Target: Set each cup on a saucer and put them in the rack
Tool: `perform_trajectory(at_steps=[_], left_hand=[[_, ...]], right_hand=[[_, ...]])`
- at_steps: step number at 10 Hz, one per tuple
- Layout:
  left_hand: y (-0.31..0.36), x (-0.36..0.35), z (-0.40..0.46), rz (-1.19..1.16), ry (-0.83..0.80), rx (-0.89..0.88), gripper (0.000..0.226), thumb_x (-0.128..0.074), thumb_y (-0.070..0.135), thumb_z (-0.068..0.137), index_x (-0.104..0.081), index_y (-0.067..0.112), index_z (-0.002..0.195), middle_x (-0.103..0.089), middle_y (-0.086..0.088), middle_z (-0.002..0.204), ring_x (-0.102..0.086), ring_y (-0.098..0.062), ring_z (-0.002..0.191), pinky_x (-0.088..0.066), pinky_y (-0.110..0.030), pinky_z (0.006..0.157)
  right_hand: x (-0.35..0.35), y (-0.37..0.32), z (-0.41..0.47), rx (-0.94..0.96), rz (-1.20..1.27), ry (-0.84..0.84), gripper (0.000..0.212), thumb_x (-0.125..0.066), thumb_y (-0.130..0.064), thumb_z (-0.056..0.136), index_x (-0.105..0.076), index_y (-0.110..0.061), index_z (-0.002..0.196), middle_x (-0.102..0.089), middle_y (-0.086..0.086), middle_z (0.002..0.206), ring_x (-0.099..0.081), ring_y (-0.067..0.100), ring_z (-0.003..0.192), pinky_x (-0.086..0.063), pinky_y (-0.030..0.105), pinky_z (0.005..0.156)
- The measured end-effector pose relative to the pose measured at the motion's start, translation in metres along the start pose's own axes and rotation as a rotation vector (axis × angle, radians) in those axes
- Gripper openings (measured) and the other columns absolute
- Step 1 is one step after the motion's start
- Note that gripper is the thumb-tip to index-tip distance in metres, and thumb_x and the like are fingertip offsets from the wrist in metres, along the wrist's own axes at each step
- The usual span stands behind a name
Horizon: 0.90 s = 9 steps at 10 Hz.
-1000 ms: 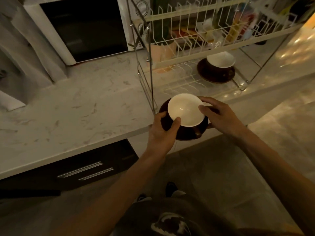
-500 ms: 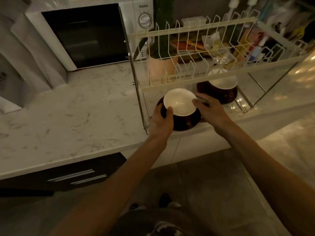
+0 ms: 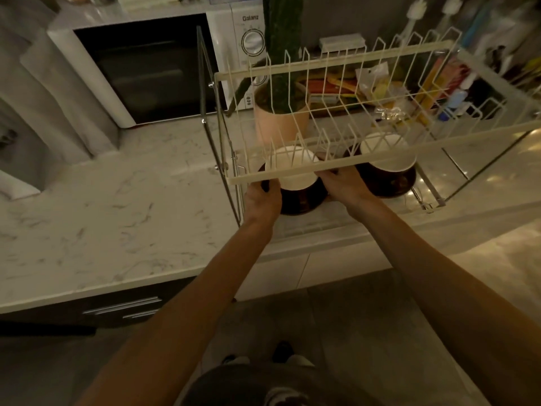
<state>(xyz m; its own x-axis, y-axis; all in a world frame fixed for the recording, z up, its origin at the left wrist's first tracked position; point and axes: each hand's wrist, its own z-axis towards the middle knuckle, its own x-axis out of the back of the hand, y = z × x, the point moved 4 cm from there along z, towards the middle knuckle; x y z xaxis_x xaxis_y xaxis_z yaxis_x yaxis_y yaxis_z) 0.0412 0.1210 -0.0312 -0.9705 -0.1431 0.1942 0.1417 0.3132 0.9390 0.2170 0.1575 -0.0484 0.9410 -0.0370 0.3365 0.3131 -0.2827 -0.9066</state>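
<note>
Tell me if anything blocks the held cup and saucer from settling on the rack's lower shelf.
Nothing visible does. Both hands, left hand and right hand, hold the saucer with its cup under the upper tier. The other cup set sits to the right, apart.

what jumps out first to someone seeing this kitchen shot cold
Two hands, left hand and right hand, grip a dark saucer bearing a white cup, sliding it onto the lower shelf of the cream wire rack. Another cup on a saucer sits just to its right, and a white microwave stands behind on the left.
</note>
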Motion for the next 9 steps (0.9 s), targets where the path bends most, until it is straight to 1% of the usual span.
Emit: perform_trajectory(at_steps=[1, 2, 3, 4, 5, 6, 7, 8, 9], left_hand=[[0.000, 0.002, 0.003, 0.021, 0.012, -0.005, 0.039, -0.044, 0.029, 0.098, -0.050, 0.022, 0.136, -0.059, -0.002, 0.129, -0.053, -0.013, 0.109, -0.039, -0.022, 0.085], [-0.001, 0.002, 0.006, 0.025, -0.005, -0.010, 0.041, -0.044, 0.030, 0.097, -0.049, 0.023, 0.137, -0.059, -0.002, 0.131, -0.054, -0.017, 0.116, -0.038, -0.022, 0.085], [-0.002, 0.003, 0.008, 0.070, -0.027, -0.022, 0.044, -0.042, 0.035, 0.097, -0.045, 0.025, 0.140, -0.056, -0.004, 0.137, -0.051, -0.022, 0.124, -0.037, -0.024, 0.088], [-0.003, 0.003, 0.009, 0.106, -0.038, -0.021, 0.046, -0.040, 0.037, 0.098, -0.043, 0.024, 0.142, -0.054, -0.005, 0.139, -0.050, -0.024, 0.127, -0.038, -0.025, 0.089], [-0.001, 0.005, 0.006, 0.154, -0.028, -0.032, 0.047, -0.037, 0.039, 0.098, -0.042, 0.022, 0.142, -0.054, -0.008, 0.139, -0.051, -0.028, 0.126, -0.043, -0.032, 0.095], [0.003, 0.006, 0.000, 0.169, -0.038, -0.036, 0.048, -0.036, 0.038, 0.098, -0.039, 0.019, 0.142, -0.051, -0.010, 0.141, -0.049, -0.030, 0.127, -0.043, -0.043, 0.105], [0.009, 0.008, -0.010, 0.258, -0.065, -0.056, 0.049, -0.034, 0.039, 0.098, -0.038, 0.017, 0.142, -0.049, -0.013, 0.142, -0.048, -0.033, 0.128, -0.041, -0.047, 0.106], [0.011, 0.011, -0.022, 0.338, -0.144, -0.120, 0.049, -0.037, 0.036, 0.098, -0.033, 0.019, 0.144, -0.046, -0.013, 0.143, -0.048, -0.033, 0.127, -0.041, -0.047, 0.106], [0.007, 0.019, -0.040, 0.491, -0.309, -0.163, 0.051, -0.037, 0.037, 0.097, -0.033, 0.018, 0.144, -0.048, -0.013, 0.142, -0.049, -0.031, 0.126, -0.041, -0.038, 0.103]], right_hand=[[-0.004, 0.002, 0.005, 0.009, -0.014, -0.014, 0.059, -0.057, -0.053, 0.089, -0.052, -0.026, 0.140, -0.053, -0.003, 0.146, -0.046, 0.018, 0.136, -0.039, 0.045, 0.114], [-0.004, 0.004, 0.006, -0.003, -0.004, 0.012, 0.061, -0.059, -0.054, 0.086, -0.052, -0.027, 0.140, -0.054, -0.003, 0.145, -0.048, 0.018, 0.135, -0.042, 0.045, 0.112], [-0.006, 0.001, 0.002, 0.024, -0.010, 0.020, 0.068, -0.057, -0.058, 0.083, -0.050, -0.026, 0.142, -0.051, -0.002, 0.148, -0.046, 0.019, 0.137, -0.038, 0.043, 0.115], [-0.007, 0.000, -0.001, 0.017, -0.027, 0.033, 0.076, -0.054, -0.065, 0.079, -0.046, -0.027, 0.144, -0.049, -0.003, 0.150, -0.044, 0.019, 0.138, -0.036, 0.041, 0.116], [-0.009, -0.003, -0.004, 0.002, -0.038, 0.049, 0.070, -0.051, -0.062, 0.083, -0.047, -0.028, 0.144, -0.048, -0.003, 0.150, -0.044, 0.020, 0.138, -0.037, 0.043, 0.115], [-0.011, -0.004, -0.008, -0.006, -0.070, 0.071, 0.060, -0.047, -0.055, 0.091, -0.049, -0.025, 0.143, -0.050, -0.002, 0.149, -0.045, 0.021, 0.137, -0.038, 0.042, 0.114], [-0.013, -0.013, -0.022, 0.027, -0.177, 0.094, 0.050, -0.041, -0.049, 0.097, -0.053, -0.022, 0.137, -0.053, 0.004, 0.145, -0.050, 0.027, 0.132, -0.043, 0.046, 0.109], [-0.017, -0.019, -0.038, 0.069, -0.290, 0.161, 0.052, -0.038, -0.043, 0.101, -0.046, -0.014, 0.143, -0.048, 0.011, 0.149, -0.045, 0.032, 0.136, -0.036, 0.041, 0.114], [-0.018, -0.027, -0.064, 0.119, -0.394, 0.264, 0.048, -0.038, -0.037, 0.103, -0.048, -0.005, 0.138, -0.052, 0.020, 0.143, -0.046, 0.036, 0.133, -0.037, 0.042, 0.107]])
